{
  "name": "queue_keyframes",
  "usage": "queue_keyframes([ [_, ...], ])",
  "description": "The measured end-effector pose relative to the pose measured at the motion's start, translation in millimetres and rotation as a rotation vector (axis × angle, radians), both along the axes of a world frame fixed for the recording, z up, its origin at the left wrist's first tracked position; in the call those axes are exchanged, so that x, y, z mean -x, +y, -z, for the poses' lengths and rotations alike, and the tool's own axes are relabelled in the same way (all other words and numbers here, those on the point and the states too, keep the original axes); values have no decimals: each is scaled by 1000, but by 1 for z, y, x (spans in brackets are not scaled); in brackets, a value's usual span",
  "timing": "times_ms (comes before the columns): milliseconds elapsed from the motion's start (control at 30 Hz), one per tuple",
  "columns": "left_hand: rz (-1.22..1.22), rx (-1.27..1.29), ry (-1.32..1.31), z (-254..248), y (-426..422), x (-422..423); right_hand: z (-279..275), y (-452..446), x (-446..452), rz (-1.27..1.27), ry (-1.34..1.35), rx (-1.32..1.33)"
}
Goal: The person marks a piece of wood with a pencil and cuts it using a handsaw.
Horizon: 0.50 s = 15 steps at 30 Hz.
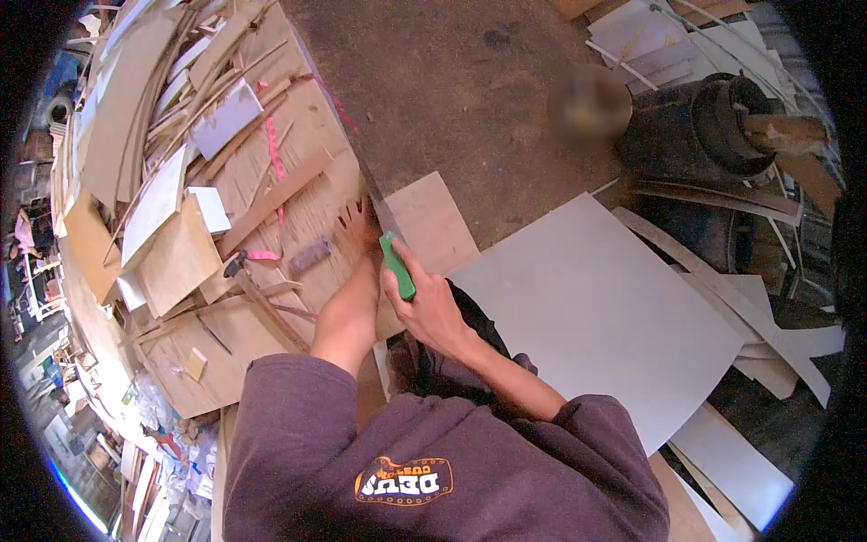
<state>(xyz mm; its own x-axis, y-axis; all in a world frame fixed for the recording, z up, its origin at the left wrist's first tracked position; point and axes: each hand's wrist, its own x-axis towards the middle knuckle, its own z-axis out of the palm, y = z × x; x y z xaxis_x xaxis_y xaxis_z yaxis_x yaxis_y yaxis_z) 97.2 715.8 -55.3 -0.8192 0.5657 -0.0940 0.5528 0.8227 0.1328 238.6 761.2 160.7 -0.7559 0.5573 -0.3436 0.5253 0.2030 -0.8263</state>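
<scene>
My right hand (426,307) is wrapped around the green handle of a handsaw (397,271). Its thin grey blade runs away from me along the edge of the plywood-topped bench (316,194). Close to the blade, my left hand (355,221) presses on the plywood with its fingers spread. Beside that hand lie a greyish cylinder (310,255) and a long narrow wood strip (280,199). A hammer (237,265) rests further left, near a pink measuring tape (275,149).
Piled wood offcuts (126,99) cover the bench's left side. A large white panel (596,316) lies at my right, with a square board (432,217) beyond the saw. A black bucket (700,126) holding wood lies at the upper right, above scattered strips (768,334).
</scene>
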Motion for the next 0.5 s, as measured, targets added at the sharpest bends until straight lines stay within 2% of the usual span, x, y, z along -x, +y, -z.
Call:
queue_keyframes([
  [133, 9, 3, -3, 1, -2, -1, -22, 6, 0, 18, 80, 36],
  [267, 21, 2, 10, -3, -5, -3, 2, 8, 13, 0, -26, 123],
  [367, 33, 1, 16, 2, -4, -4, -18, 15, 18, 19, 28, 7],
  [433, 42, 3, 22, 5, -5, -6, -33, 21, 15, 3, -39, 167],
  [500, 48, -2, 35, 5, -5, -7, 7, 20, 34, 58, 27, 102],
])
